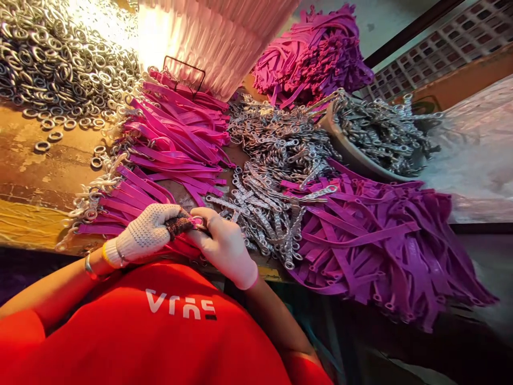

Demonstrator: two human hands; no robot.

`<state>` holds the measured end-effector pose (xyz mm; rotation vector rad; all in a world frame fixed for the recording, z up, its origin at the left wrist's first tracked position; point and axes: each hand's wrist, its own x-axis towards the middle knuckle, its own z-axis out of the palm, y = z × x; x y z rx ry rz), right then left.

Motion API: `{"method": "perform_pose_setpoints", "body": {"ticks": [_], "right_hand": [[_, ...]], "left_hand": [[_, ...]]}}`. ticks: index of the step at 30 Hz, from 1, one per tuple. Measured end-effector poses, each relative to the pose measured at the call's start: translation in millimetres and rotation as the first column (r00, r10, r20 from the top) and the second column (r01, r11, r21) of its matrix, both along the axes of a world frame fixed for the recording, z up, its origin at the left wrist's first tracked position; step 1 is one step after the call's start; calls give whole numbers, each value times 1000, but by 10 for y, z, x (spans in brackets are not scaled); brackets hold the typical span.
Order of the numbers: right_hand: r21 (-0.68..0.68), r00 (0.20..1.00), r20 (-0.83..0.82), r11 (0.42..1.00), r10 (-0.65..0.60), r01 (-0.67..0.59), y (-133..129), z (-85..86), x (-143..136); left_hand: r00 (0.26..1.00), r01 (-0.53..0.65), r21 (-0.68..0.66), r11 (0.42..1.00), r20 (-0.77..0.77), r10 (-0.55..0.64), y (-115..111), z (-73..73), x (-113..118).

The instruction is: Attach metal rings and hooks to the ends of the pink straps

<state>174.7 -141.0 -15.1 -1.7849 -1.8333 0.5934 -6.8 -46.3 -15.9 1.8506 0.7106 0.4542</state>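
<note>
My left hand [146, 232], in a white dotted knit glove with dark fingertips, is closed at the table's front edge. My right hand [226, 246], in a thin pale glove, pinches beside it. Between the fingertips of both hands is a small pink strap end [196, 221], mostly covered by the fingers. Behind and left of the hands lie bright pink straps [172, 139] with rings at their left ends. To the right of my right hand are silver metal links [264, 198] in a loose heap.
Loose metal rings [60, 64] are piled at the back left. Purple straps [360, 230] spread over the right front edge, with another purple heap [312, 59] behind. A tub [340, 128] of metal links lies at right. Clear ribbed plastic [208, 37] and a wire frame [184, 61] stand behind.
</note>
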Motion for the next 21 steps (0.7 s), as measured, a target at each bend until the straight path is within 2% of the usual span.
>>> {"method": "perform_pose_setpoints", "body": {"ticks": [2, 4, 6, 9, 11, 14, 16, 18, 21], "right_hand": [[23, 997, -71, 999, 27, -25, -24, 25, 20], [66, 996, -53, 996, 70, -66, -30, 73, 42], [87, 992, 63, 990, 106, -112, -20, 123, 56], [26, 953, 270, 988, 141, -153, 8, 146, 50], [32, 940, 328, 993, 95, -111, 26, 106, 36], [185, 967, 250, 983, -49, 2, 49, 1, 2], [258, 986, 131, 964, -104, 68, 56, -55, -40], [276, 989, 39, 953, -140, 124, 50, -74, -94], [259, 985, -5, 951, -171, 166, 22, -44, -155]], "left_hand": [[999, -13, 15, 1000, -29, 14, -11, -6, -11], [998, -16, 69, 997, -61, 21, -32, -15, -17], [996, 8, 137, 991, -93, 5, -50, -10, -15], [989, 70, 203, 977, -145, -41, -71, 13, -5], [985, 73, 217, 973, -168, -36, -98, 4, 6], [993, -2, 222, 975, -113, 28, -173, -86, 19], [998, -58, 186, 981, -18, 63, -230, -161, 23], [994, -100, 98, 990, 45, 96, -271, -193, 22], [986, -142, -75, 987, 77, 147, -281, -127, 18]]}}
